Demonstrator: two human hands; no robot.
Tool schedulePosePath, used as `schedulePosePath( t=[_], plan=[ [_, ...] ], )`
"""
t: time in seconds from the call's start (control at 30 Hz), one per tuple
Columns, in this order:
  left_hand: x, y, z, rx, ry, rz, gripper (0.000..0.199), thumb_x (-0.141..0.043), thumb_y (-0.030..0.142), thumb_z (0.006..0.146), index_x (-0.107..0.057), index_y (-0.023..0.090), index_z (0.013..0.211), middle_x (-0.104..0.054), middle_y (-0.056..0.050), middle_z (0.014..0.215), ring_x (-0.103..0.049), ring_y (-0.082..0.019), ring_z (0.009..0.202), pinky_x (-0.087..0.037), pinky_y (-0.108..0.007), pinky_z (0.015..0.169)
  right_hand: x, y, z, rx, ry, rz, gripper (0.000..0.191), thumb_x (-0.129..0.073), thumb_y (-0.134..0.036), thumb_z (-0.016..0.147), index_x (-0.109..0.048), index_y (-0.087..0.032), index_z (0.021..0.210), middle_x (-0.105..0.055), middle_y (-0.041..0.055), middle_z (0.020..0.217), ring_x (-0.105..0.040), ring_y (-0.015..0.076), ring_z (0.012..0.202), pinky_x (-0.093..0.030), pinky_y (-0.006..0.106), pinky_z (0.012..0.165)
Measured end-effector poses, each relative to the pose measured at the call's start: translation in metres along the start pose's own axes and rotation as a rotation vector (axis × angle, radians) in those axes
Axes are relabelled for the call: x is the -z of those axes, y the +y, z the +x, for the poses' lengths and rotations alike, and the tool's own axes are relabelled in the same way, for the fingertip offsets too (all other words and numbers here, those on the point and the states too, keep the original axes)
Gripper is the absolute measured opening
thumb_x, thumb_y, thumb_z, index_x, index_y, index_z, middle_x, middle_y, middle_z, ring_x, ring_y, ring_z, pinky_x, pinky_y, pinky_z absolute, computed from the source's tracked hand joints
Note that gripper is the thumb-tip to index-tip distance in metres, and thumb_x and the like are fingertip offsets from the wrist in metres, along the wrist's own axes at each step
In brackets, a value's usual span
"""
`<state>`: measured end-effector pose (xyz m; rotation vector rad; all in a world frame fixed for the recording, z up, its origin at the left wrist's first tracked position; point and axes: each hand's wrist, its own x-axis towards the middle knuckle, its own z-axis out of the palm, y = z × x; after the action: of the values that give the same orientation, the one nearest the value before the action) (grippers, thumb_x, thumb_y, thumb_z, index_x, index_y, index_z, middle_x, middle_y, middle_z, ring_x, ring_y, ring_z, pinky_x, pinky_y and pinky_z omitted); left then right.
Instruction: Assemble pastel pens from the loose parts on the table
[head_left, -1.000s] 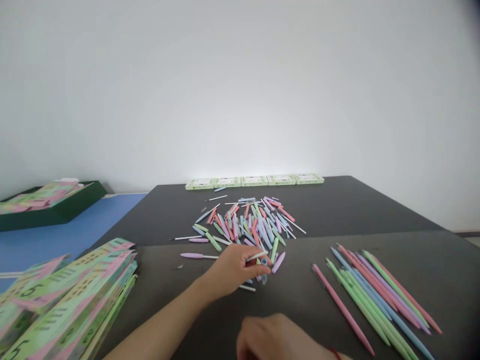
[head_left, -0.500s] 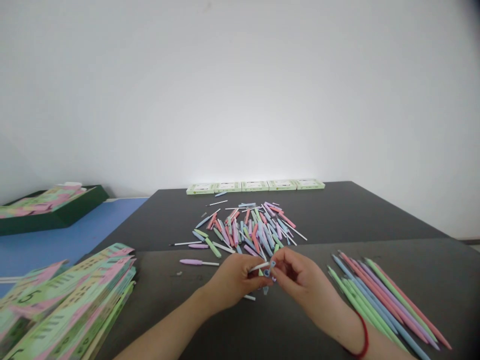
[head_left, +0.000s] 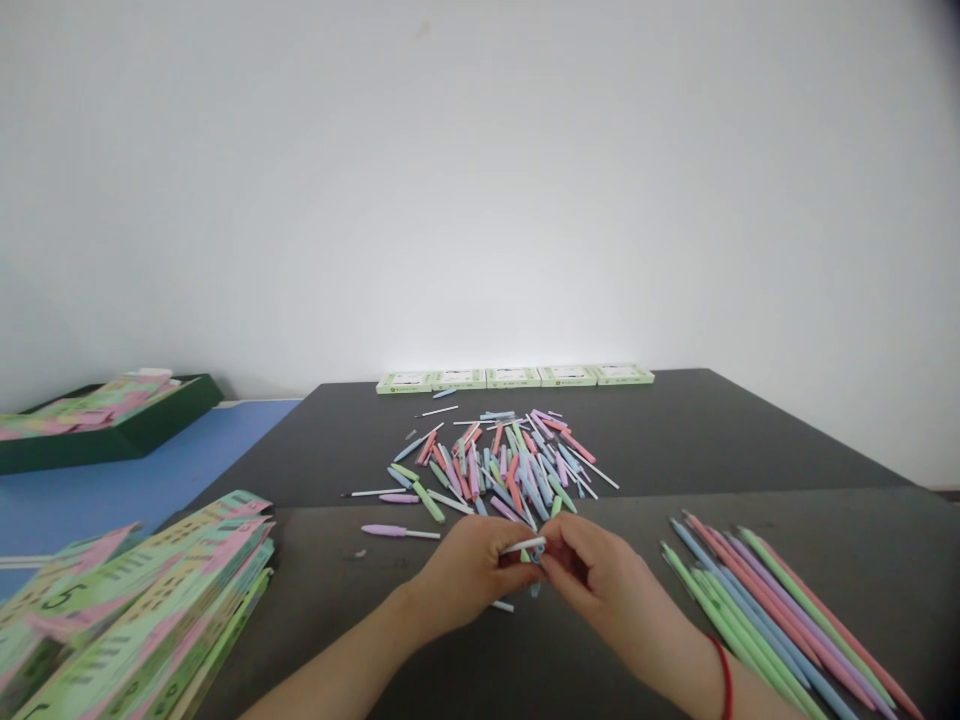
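My left hand [head_left: 469, 565] is closed around a white pen refill [head_left: 523, 545], whose end sticks out toward the right. Small green and blue pieces show at its fingertips, partly hidden by the fingers. My right hand [head_left: 600, 580], a red cord at its wrist, pinches a small blue pen part [head_left: 538, 552] against the pieces in the left hand. Just beyond both hands lies a loose pile of pastel pen barrels and white refills [head_left: 510, 465]. A purple pen piece with a white refill [head_left: 384, 531] rests left of the hands.
Long green, blue, pink and purple pens [head_left: 780, 610] lie side by side at the right. Stacked printed packs [head_left: 165, 610] stand at the left. A green tray [head_left: 150, 425] with more packs sits on a blue surface. Flat boxes [head_left: 514, 377] line the table's far edge.
My right fingers have come closer to my left, bringing the blue part against the pieces held there. The whole view has shifted slightly.
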<state>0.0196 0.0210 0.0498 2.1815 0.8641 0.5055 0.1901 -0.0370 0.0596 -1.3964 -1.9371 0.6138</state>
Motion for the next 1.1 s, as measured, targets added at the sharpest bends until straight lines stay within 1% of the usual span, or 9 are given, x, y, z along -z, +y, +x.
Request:
schedulePosePath(
  t=[0.1,0.2,0.3,0.4,0.57,0.73,0.83,0.97,1.1],
  plan=[
    [0.0,0.0,-0.001,0.006,-0.005,0.014,0.007,-0.061,0.019,0.077,-0.064,0.016,0.072,-0.048,0.007,0.059,-0.043,-0.009,0.057,-0.028,-0.018,0.053,0.001,-0.003,-0.002,0.007,-0.008,-0.026,0.01,-0.049,-0.013,0.081,-0.052,-0.02,0.087,-0.052,-0.002,0.071,-0.049,0.0132,0.06,-0.035,0.024,0.055],
    [0.001,0.002,-0.001,0.016,-0.004,-0.005,0.011,-0.058,0.015,0.077,-0.068,0.017,0.083,-0.054,0.006,0.064,-0.046,-0.01,0.06,-0.03,-0.018,0.056,0.003,-0.003,-0.004,-0.01,0.001,-0.039,0.022,-0.053,-0.013,0.077,-0.05,-0.019,0.098,-0.053,-0.0017,0.076,-0.051,0.0134,0.061,-0.037,0.024,0.056],
    [0.003,0.004,-0.001,0.03,0.012,-0.022,0.008,-0.061,0.021,0.078,-0.068,0.016,0.078,-0.051,0.006,0.061,-0.045,-0.01,0.059,-0.029,-0.019,0.054,0.003,-0.001,-0.004,-0.028,0.005,-0.085,0.02,-0.055,-0.013,0.075,-0.051,-0.02,0.094,-0.056,-0.0001,0.08,-0.054,0.0151,0.066,-0.039,0.026,0.062],
    [0.006,0.006,0.0,0.047,0.033,-0.064,0.018,-0.063,0.032,0.079,-0.068,0.016,0.075,-0.046,0.007,0.057,-0.042,-0.009,0.056,-0.028,-0.019,0.052,0.0,0.004,-0.004,-0.081,-0.076,-0.045,0.02,-0.06,-0.013,0.072,-0.055,-0.02,0.091,-0.06,0.0013,0.084,-0.056,0.0173,0.074,-0.041,0.027,0.067],
    [0.007,0.009,-0.002,0.04,-0.026,-0.029,0.016,-0.06,0.031,0.081,-0.066,0.017,0.079,-0.05,0.006,0.061,-0.045,-0.01,0.058,-0.029,-0.019,0.053,-0.016,0.017,-0.004,-0.029,-0.156,0.136,0.007,-0.05,-0.018,0.086,-0.057,-0.019,0.089,-0.065,0.0027,0.09,-0.059,0.0169,0.082,-0.042,0.026,0.073],
    [0.021,0.011,-0.008,0.06,-0.029,0.278,0.031,-0.063,0.035,0.077,-0.055,0.022,0.104,-0.056,0.007,0.062,-0.049,-0.012,0.054,-0.03,-0.021,0.052,-0.02,0.027,-0.007,-0.063,-0.133,0.008,0.013,-0.043,-0.017,0.09,-0.055,-0.019,0.087,-0.063,0.0027,0.083,-0.057,0.0173,0.073,-0.042,0.026,0.067],
    [0.034,0.005,-0.01,0.018,-0.05,0.558,0.009,-0.052,0.028,0.083,-0.056,0.022,0.087,-0.06,0.003,0.063,-0.054,-0.015,0.056,-0.031,-0.023,0.054,-0.016,0.03,-0.008,-0.056,-0.105,-0.054,0.016,-0.04,-0.017,0.092,-0.055,-0.02,0.089,-0.062,0.0025,0.084,-0.057,0.0177,0.075,-0.041,0.027,0.069],
    [0.042,-0.004,-0.009,-0.044,-0.094,0.815,0.01,-0.047,0.018,0.081,-0.053,0.02,0.073,-0.063,-0.001,0.065,-0.059,-0.019,0.061,-0.034,-0.025,0.055,-0.011,0.027,-0.006,-0.025,-0.073,-0.129,0.017,-0.04,-0.014,0.091,-0.055,-0.021,0.087,-0.061,0.0015,0.083,-0.058,0.0176,0.075,-0.041,0.027,0.068],
    [0.036,-0.006,-0.008,-0.086,-0.137,0.89,0.008,-0.047,0.017,0.08,-0.053,0.02,0.075,-0.065,-0.003,0.071,-0.062,-0.021,0.065,-0.04,-0.027,0.057,-0.012,0.025,-0.005,-0.001,-0.071,-0.201,0.018,-0.04,-0.012,0.089,-0.056,-0.02,0.086,-0.061,0.0024,0.083,-0.059,0.018,0.076,-0.042,0.027,0.069]
  ],
)
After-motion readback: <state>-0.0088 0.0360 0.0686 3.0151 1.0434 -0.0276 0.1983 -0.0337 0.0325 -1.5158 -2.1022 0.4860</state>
